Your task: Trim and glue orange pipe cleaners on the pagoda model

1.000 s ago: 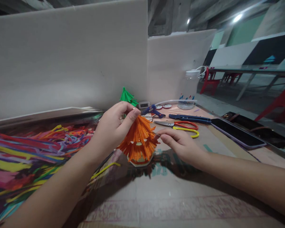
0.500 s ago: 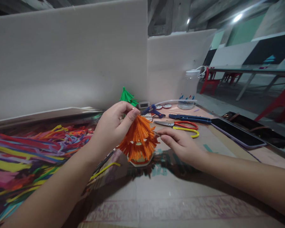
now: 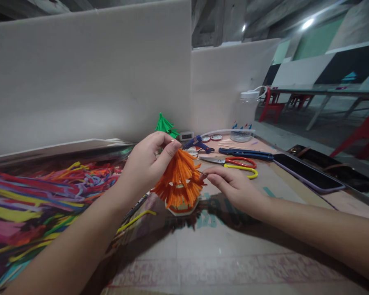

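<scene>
An orange pipe-cleaner tree (image 3: 180, 180) stands on a small round base on the table (image 3: 221, 250) in front of me. My left hand (image 3: 146, 164) pinches its top between thumb and fingers. My right hand (image 3: 233, 186) rests on the table at the tree's right side and pinches a thin pin-like piece (image 3: 202, 173) whose tip touches the orange fringe.
A heap of coloured pipe cleaners (image 3: 33, 196) lies at the left. Behind stand a green tree (image 3: 165, 124), a blue glue gun (image 3: 197, 143), red-and-yellow scissors (image 3: 236, 164), a blue tool (image 3: 249, 153), a plastic jar (image 3: 246, 110). Two phones (image 3: 307, 174) lie at the right.
My right hand has crept slightly left, bringing the thin piece closer into the orange fringe. My left hand stays on the top.
</scene>
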`<control>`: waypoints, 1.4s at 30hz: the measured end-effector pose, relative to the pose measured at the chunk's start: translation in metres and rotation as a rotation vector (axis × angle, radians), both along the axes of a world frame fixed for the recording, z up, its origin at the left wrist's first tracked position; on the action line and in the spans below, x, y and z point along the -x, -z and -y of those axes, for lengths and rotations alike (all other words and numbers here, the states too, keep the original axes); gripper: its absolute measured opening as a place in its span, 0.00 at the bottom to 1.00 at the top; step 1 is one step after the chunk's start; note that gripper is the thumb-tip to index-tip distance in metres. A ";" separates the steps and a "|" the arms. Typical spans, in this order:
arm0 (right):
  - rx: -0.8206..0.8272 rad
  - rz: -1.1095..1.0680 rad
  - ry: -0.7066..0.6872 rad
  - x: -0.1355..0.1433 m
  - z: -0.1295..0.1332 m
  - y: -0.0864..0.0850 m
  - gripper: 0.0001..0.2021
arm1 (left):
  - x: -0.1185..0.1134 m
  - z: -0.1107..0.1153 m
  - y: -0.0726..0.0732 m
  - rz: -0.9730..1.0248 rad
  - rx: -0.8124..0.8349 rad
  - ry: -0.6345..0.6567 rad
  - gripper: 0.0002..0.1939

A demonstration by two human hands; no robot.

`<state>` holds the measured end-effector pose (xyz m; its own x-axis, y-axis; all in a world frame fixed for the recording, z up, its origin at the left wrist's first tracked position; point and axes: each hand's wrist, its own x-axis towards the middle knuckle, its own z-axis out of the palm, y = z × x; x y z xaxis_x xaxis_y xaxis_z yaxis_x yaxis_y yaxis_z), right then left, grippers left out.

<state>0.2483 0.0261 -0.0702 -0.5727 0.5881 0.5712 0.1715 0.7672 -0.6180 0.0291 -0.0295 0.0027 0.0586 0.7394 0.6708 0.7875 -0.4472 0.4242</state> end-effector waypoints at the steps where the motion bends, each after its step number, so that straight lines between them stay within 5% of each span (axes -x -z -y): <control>1: 0.005 -0.001 0.005 0.000 0.000 0.000 0.13 | 0.000 0.000 0.000 0.004 0.002 0.000 0.13; 11: -0.024 -0.082 -0.007 -0.002 0.002 0.001 0.12 | 0.021 -0.007 -0.004 0.144 0.190 0.196 0.15; 23: -0.162 0.028 0.021 -0.007 0.005 0.004 0.13 | 0.015 -0.003 -0.006 0.217 0.082 0.098 0.14; 29: 0.075 -0.065 0.014 -0.005 0.006 -0.002 0.13 | 0.017 -0.010 0.000 0.326 0.115 0.115 0.15; 36: 0.488 -0.109 -0.086 0.004 0.013 -0.012 0.14 | -0.005 0.008 0.000 0.046 -0.074 0.145 0.09; 42: 0.496 -0.063 -0.114 0.002 0.023 -0.015 0.13 | -0.019 0.023 0.000 -0.049 -0.126 0.178 0.09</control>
